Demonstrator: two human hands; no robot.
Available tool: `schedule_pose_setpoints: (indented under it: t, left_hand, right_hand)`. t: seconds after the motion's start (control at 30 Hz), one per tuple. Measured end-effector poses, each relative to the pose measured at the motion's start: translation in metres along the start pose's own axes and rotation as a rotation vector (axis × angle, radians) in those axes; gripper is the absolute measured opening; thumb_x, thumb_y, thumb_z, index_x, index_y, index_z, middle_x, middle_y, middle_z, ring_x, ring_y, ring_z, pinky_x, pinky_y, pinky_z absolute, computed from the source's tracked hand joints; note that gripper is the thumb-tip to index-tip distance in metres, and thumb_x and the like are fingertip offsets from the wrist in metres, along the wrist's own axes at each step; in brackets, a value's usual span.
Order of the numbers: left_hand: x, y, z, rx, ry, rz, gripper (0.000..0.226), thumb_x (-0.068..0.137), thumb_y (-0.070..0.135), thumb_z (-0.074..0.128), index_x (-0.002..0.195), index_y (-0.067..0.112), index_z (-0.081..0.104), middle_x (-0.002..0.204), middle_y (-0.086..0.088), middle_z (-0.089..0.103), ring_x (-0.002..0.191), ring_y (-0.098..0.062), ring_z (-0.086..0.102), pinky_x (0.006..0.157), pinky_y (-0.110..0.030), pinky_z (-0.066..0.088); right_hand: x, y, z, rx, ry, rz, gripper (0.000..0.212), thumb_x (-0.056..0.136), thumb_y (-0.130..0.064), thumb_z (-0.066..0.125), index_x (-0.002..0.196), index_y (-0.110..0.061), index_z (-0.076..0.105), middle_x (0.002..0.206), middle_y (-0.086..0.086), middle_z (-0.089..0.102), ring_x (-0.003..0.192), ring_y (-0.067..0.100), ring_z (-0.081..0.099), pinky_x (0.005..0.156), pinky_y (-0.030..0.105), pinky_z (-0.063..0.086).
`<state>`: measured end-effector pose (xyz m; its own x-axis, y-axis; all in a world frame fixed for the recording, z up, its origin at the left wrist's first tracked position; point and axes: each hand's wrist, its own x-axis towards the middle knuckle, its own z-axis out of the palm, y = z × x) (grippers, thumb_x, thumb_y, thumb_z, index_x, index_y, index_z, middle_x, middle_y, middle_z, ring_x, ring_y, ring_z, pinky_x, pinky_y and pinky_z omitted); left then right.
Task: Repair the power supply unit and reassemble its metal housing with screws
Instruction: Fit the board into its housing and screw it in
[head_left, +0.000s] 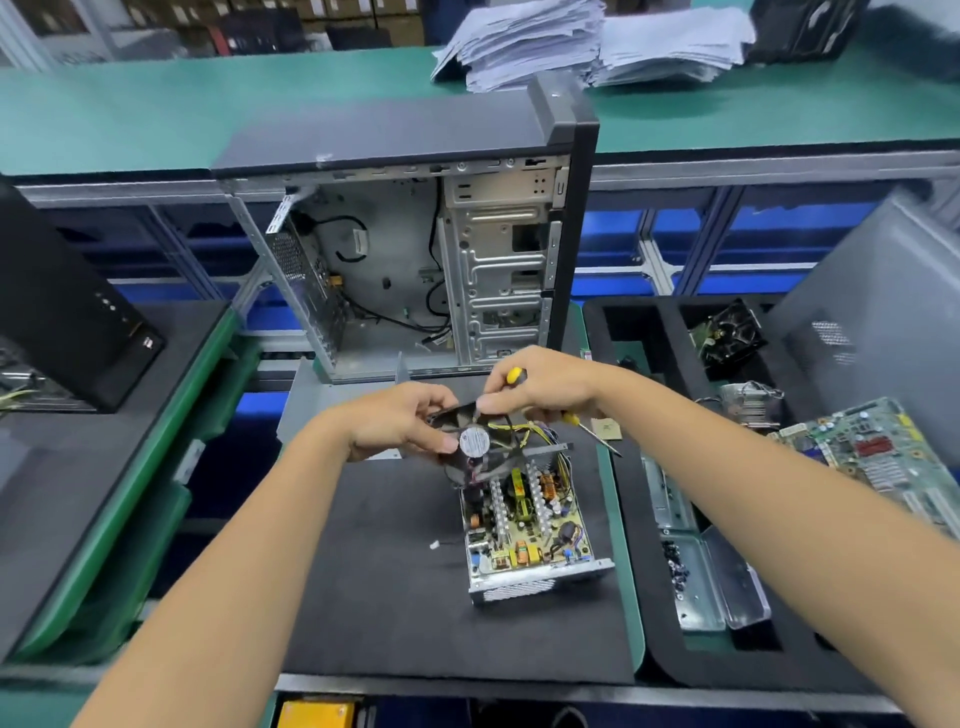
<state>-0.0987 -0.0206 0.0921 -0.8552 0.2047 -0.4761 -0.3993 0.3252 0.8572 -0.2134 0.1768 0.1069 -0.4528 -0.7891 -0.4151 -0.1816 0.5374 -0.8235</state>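
While both hands meet at frame centre, the scene reads so:
Left grip: left hand (400, 421) pinches the black fan (475, 441) by its left edge, thumb near the hub label.
Right grip: right hand (540, 387) curls round a yellow-handled screwdriver (587, 426), fingertips touching the fan's upper edge; the shaft points lower right.
Fan: held tilted over the far end of the power supply unit (524, 525).
Power supply unit: lid off, circuit board exposed, lying on the black mat (374, 571) of the bench, centre frame.
Computer case (415, 260): open, upright, behind the hands.
Tray (649, 649): right of the mat, holding a metal cover (717, 582) and dark screws (675, 564).
Motherboard (878, 452): right edge.
Paper stacks (587, 41): top of frame.
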Motion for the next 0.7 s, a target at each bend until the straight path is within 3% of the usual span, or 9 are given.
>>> schedule_pose_setpoints:
  t: [0.07, 0.17, 0.2, 0.3, 0.43, 0.5, 0.6, 0.63, 0.7]
  left_hand:
    - [-0.002, -0.002, 0.007, -0.199, 0.052, 0.052, 0.032, 0.082, -0.009, 0.063, 0.11, 0.003, 0.053, 0.103, -0.012, 0.063, 0.086, -0.017, 0.066, 0.068, -0.023, 0.055]
    - [-0.004, -0.01, 0.021, -0.445, 0.106, 0.114, 0.047, 0.076, -0.004, 0.064, 0.121, 0.004, 0.052, 0.113, -0.007, 0.068, 0.1, -0.021, 0.067, 0.078, -0.031, 0.058]
    - [-0.004, -0.013, 0.026, -0.463, 0.101, 0.127, 0.049, 0.075, -0.004, 0.065, 0.121, 0.006, 0.053, 0.114, -0.005, 0.068, 0.101, -0.02, 0.067, 0.08, -0.03, 0.057]
    - [-0.008, -0.019, 0.039, -0.282, 0.068, 0.1, 0.051, 0.071, 0.001, 0.075, 0.116, 0.013, 0.056, 0.106, 0.003, 0.071, 0.1, -0.012, 0.066, 0.081, -0.024, 0.054]
    - [-0.012, -0.015, 0.041, -0.053, 0.05, 0.073, 0.039, 0.078, 0.027, 0.073, 0.113, 0.017, 0.059, 0.113, -0.003, 0.064, 0.102, -0.009, 0.061, 0.091, -0.026, 0.047]
    - [-0.013, -0.009, 0.041, 0.019, 0.01, 0.082, 0.023, 0.087, 0.022, 0.068, 0.108, 0.015, 0.062, 0.112, -0.007, 0.064, 0.101, -0.011, 0.06, 0.092, -0.032, 0.046]
    - [-0.01, -0.001, 0.044, 0.194, -0.1, 0.081, 0.018, 0.09, 0.016, 0.065, 0.106, 0.007, 0.064, 0.108, -0.021, 0.062, 0.093, -0.017, 0.058, 0.088, -0.036, 0.049]
    - [-0.009, 0.001, 0.046, 0.227, -0.138, 0.079, 0.013, 0.09, 0.016, 0.065, 0.101, 0.009, 0.065, 0.099, -0.021, 0.062, 0.086, -0.016, 0.057, 0.081, -0.033, 0.049]
    - [-0.006, 0.001, 0.051, 0.244, -0.202, 0.051, 0.004, 0.089, 0.013, 0.066, 0.093, 0.014, 0.064, 0.085, -0.008, 0.062, 0.076, -0.013, 0.056, 0.071, -0.024, 0.047]
  right_hand:
    - [-0.008, 0.003, -0.002, -0.023, -0.007, -0.032, 0.039, 0.074, -0.046, 0.078, 0.09, -0.014, 0.062, 0.068, 0.0, 0.052, 0.052, 0.011, 0.042, 0.046, 0.021, 0.033]
    - [-0.019, 0.008, 0.0, -0.091, -0.02, -0.028, 0.068, 0.07, -0.045, 0.081, 0.121, -0.007, 0.059, 0.09, 0.002, 0.064, 0.07, 0.019, 0.056, 0.058, 0.03, 0.042]
    - [-0.021, 0.008, 0.001, -0.137, -0.016, -0.042, 0.066, 0.07, -0.044, 0.081, 0.12, -0.006, 0.06, 0.095, 0.001, 0.066, 0.077, 0.021, 0.06, 0.065, 0.034, 0.046]
    - [-0.025, 0.005, 0.001, -0.234, -0.098, -0.058, 0.024, 0.071, -0.036, 0.082, 0.08, -0.016, 0.072, 0.072, -0.002, 0.071, 0.059, 0.011, 0.056, 0.057, 0.028, 0.04]
    - [-0.028, -0.003, 0.01, -0.525, -0.212, -0.023, 0.028, 0.07, -0.044, 0.081, 0.063, -0.027, 0.06, 0.055, -0.006, 0.066, 0.046, 0.011, 0.049, 0.048, 0.021, 0.038]
    - [-0.028, -0.005, 0.013, -0.594, -0.223, 0.01, 0.035, 0.067, -0.048, 0.083, 0.066, -0.028, 0.054, 0.053, -0.007, 0.063, 0.049, 0.014, 0.048, 0.053, 0.028, 0.038]
    - [-0.028, -0.006, 0.017, -0.629, -0.276, 0.106, 0.057, 0.065, -0.045, 0.084, 0.108, -0.016, 0.061, 0.052, -0.008, 0.062, 0.049, 0.014, 0.046, 0.054, 0.028, 0.036]
    - [-0.027, -0.004, 0.019, -0.65, -0.311, 0.138, 0.056, 0.066, -0.043, 0.085, 0.109, -0.016, 0.061, 0.054, -0.007, 0.062, 0.05, 0.016, 0.045, 0.055, 0.028, 0.036]
    - [-0.026, -0.001, 0.024, -0.699, -0.364, 0.157, 0.039, 0.067, -0.042, 0.085, 0.086, -0.022, 0.059, 0.06, 0.0, 0.061, 0.055, 0.021, 0.043, 0.057, 0.029, 0.036]
